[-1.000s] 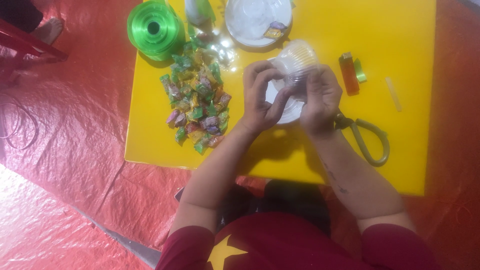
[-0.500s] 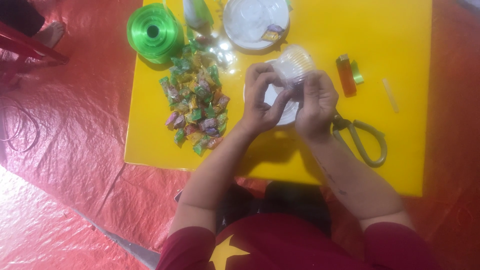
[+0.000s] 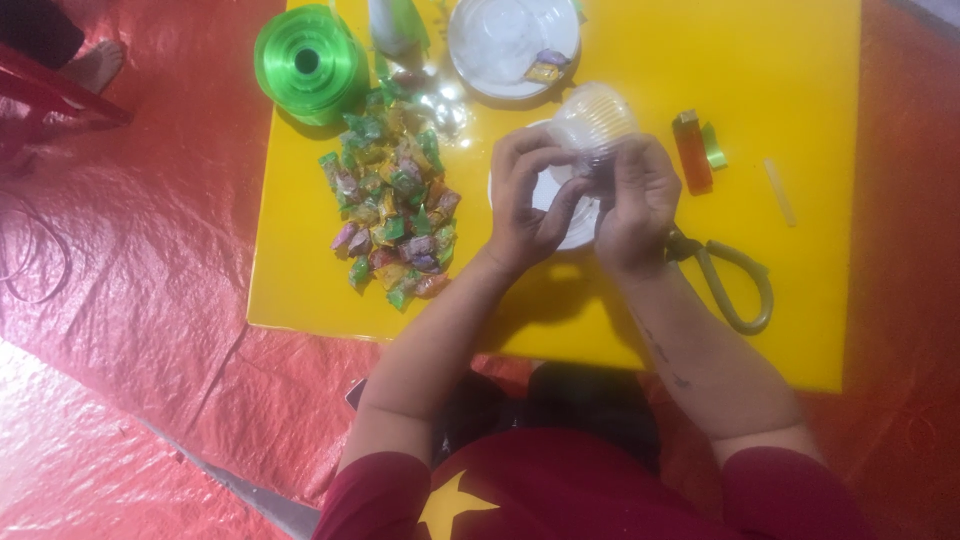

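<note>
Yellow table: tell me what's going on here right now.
A person holds a small clear plastic cup in both hands, left hand and right hand, above the yellow table. A pile of wrapped candies lies left of the hands, with a green ribbon spool beyond it. An orange lighter and scissors lie to the right.

shirt: dark red, short sleeves | chest: yellow star | forearms: bare | right forearm: small dark marks

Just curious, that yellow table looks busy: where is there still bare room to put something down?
Bare patches: the table's near-left edge below the wrapped candies, and the far-right corner beyond the orange lighter. The middle is crowded: both hands hold a clear plastic cup, scissors beside them.
</note>
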